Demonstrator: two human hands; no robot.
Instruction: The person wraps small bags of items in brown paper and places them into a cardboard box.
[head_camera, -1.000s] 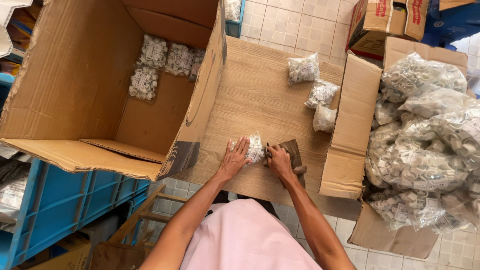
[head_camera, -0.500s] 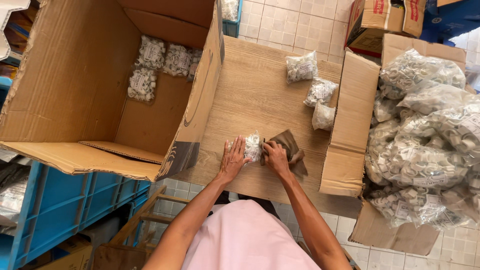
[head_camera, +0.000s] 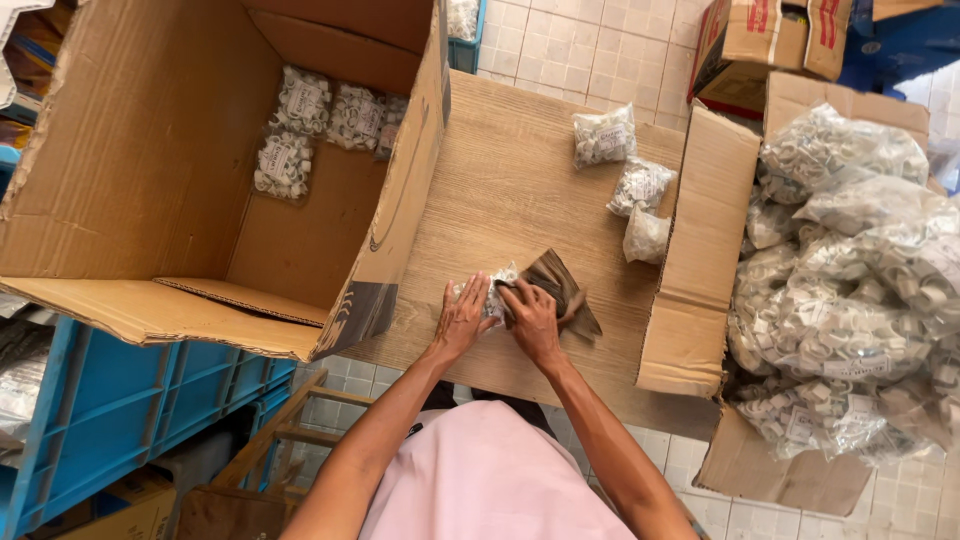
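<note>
— While the left hand (head_camera: 462, 318) lies on the wooden tabletop (head_camera: 500, 180), what is it touching?

— A small clear bag of white ring-shaped plastic fittings (head_camera: 492, 293), near the table's front edge. Its fingers are flat and slightly spread, holding down the bag's left side.

— And the right hand (head_camera: 528, 318)?

— It presses a brown cloth (head_camera: 556, 283) against the right side of that bag. The fingers are bunched together over the cloth's near corner; the rest of the cloth sticks out to the right, crumpled and partly lifted off the wood.

— So the two hands meet?

— Nearly. They sit just beside each other with the bag between and under them, so only its top edge and a little of its left side show.

— What else is on the table?

— Three more small bags of fittings (head_camera: 640, 185) lie in a loose row toward the far right, well apart from the hands. A large open cardboard box (head_camera: 150, 150) covers the left part, with several packed bags (head_camera: 300, 125) on its bottom at the far end.

— And to the right?

— Another cardboard box (head_camera: 705, 250), its flap leaning against the table edge, heaped with larger clear bags of the same white fittings (head_camera: 850, 290). Blue plastic crates (head_camera: 120, 400) stand on the tiled floor below the left box.
</note>
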